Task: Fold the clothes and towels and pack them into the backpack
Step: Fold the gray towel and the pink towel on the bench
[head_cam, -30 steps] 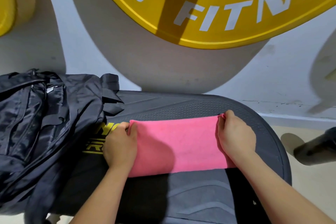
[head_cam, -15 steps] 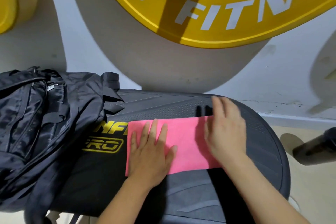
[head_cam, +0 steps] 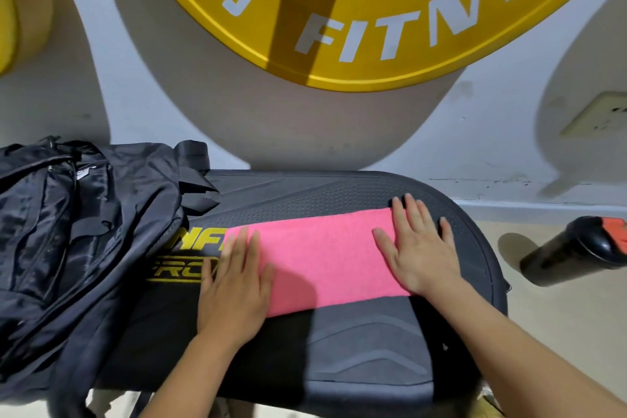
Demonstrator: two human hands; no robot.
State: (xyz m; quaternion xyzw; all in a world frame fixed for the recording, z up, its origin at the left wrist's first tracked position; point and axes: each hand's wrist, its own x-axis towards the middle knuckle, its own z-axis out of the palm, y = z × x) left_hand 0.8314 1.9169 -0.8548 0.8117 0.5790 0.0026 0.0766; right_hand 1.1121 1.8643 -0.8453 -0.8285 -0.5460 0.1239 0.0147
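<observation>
From the head camera, the pink towel (head_cam: 322,261) lies as a long folded strip across the dark bench (head_cam: 366,349), its left end just beside the yellow lettering and its right end short of the bench's rounded edge. The left hand (head_cam: 237,285) lies flat on the towel's left end, fingers straight and together, holding nothing, with the palm partly on the bench. The right hand (head_cam: 419,248) presses flat on the right end, fingers straight and slightly spread, gripping nothing, and its tips reach past the far edge. The black backpack (head_cam: 78,248) slumps on the bench's left end, apart from the towel. A dark bottle (head_cam: 573,251) lies on the floor to the right. This looks like smoothing between folds. To do it well, I would press evenly, square the long edges, then bring one end over the other so the bundle is compact enough for the backpack.
</observation>
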